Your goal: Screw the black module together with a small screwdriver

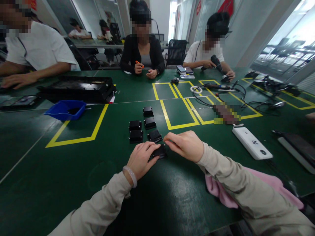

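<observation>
My left hand [142, 158], with a pale bangle [130, 176] at the wrist, grips a small black box-shaped part [160, 151] by its left side. That part rests on the green table. Over its right corner, my right hand [184, 144] has thumb and forefinger pinched together; whatever is between those fingertips is too small to make out. Just beyond stand several similar black parts [150, 122] in two loose columns, with small bright screw-like bits at their corners. The nearest of them [154, 135] sits right behind the one under my left hand.
A blue scoop-shaped bin [66, 109] and a large black tray [78, 88] lie to the left. On the right are a white power bank [252, 142], cables [221, 88] and a pink cloth [219, 191] under my right forearm. Yellow tape [183, 126] marks the table. Co-workers sit opposite.
</observation>
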`<action>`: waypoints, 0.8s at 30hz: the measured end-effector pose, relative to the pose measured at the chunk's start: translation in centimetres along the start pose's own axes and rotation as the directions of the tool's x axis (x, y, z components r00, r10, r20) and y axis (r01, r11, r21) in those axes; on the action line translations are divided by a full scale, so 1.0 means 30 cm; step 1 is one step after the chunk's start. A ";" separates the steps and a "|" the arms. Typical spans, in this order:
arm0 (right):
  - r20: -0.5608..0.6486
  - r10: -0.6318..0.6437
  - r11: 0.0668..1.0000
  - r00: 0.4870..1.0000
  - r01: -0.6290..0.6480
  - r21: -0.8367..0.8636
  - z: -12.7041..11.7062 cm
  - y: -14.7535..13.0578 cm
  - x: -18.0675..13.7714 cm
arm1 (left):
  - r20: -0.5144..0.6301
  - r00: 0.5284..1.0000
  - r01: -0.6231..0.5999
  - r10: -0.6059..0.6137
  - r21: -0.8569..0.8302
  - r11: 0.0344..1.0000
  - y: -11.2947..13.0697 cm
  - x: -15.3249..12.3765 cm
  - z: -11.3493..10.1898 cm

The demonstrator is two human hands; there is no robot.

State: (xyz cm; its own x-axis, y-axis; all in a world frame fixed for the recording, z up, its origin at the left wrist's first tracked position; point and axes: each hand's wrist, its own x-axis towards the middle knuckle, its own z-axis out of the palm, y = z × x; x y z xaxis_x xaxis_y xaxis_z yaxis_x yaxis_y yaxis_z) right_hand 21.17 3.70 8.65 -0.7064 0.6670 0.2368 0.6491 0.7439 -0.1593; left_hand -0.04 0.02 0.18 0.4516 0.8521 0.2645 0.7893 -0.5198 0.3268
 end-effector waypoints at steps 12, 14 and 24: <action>-0.011 0.019 0.999 1.000 -0.018 0.029 0.000 0.014 0.010 | -0.013 1.000 0.015 -0.015 -0.014 1.000 0.005 -0.002 0.000; -0.023 0.023 0.999 0.999 -0.022 0.048 0.001 0.016 0.010 | -0.016 1.000 0.022 -0.022 -0.013 1.000 0.005 -0.001 -0.002; -0.032 0.047 0.997 0.998 -0.045 0.056 0.013 0.016 0.014 | -0.027 0.999 0.043 -0.043 -0.006 0.999 -0.020 0.012 -0.005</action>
State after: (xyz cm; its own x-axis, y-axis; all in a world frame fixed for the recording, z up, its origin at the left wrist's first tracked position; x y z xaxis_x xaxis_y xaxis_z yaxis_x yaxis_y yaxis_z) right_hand 21.08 4.36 8.29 -0.6660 0.6994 0.2592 0.6633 0.7143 -0.2231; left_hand -0.40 0.65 0.21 0.4059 0.8716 0.2748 0.8052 -0.4833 0.3437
